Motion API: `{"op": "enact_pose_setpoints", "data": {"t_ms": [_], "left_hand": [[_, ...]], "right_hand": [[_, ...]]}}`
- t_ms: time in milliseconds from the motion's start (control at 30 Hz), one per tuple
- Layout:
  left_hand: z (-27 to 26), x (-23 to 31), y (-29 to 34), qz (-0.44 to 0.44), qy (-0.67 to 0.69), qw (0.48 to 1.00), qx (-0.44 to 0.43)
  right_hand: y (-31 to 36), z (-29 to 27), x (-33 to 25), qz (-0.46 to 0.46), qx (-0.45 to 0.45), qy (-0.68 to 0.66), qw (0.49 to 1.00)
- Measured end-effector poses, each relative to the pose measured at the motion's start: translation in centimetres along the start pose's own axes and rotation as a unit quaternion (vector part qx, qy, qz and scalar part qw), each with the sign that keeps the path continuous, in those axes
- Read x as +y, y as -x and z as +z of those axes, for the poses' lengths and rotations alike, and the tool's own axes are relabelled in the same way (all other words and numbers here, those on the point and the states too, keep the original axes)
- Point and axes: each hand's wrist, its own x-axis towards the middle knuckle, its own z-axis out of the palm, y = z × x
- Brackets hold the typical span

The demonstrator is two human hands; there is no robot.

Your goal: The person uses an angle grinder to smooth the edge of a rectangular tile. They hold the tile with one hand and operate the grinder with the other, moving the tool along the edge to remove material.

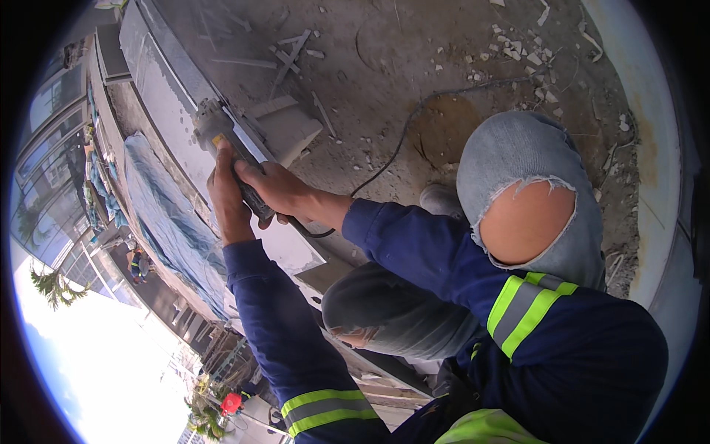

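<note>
Both my hands are closed around a dark angle grinder point(250, 154). My left hand point(228, 189) wraps the near side of its body, with the thumb laid along the top. My right hand point(275, 186) grips the rear part, where a black cord leaves the tool. The grinder's grey head rests at or just over the edge of a long light-grey slab point(164, 100); its disc is hard to make out. Haze hangs over the ground beyond that edge. My bent knees, in torn jeans point(534, 152), are to the right of the slab.
A black power cord point(399, 145) runs across the dusty ground. Stone chips point(518, 50), offcut strips point(292, 59) and a broken slab piece point(288, 129) lie about. Blue sheeting point(171, 214) covers something left of the slab. Another person point(137, 265) is far left; a pale curved edge point(643, 133) borders the right.
</note>
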Motion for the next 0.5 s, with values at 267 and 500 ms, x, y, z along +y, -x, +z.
{"op": "enact_pose_setpoints", "data": {"t_ms": [267,500], "left_hand": [[0.7,0.8,-2.7,-0.002,0.005,1.000,0.024],[0.6,1.0,-0.7,-0.002,-0.031,0.999,0.018]], "right_hand": [[-3.0,-0.5,-1.1,0.028,0.005,0.020,0.999],[-1.4,-0.1,-1.0,0.037,0.013,0.024,0.999]]}}
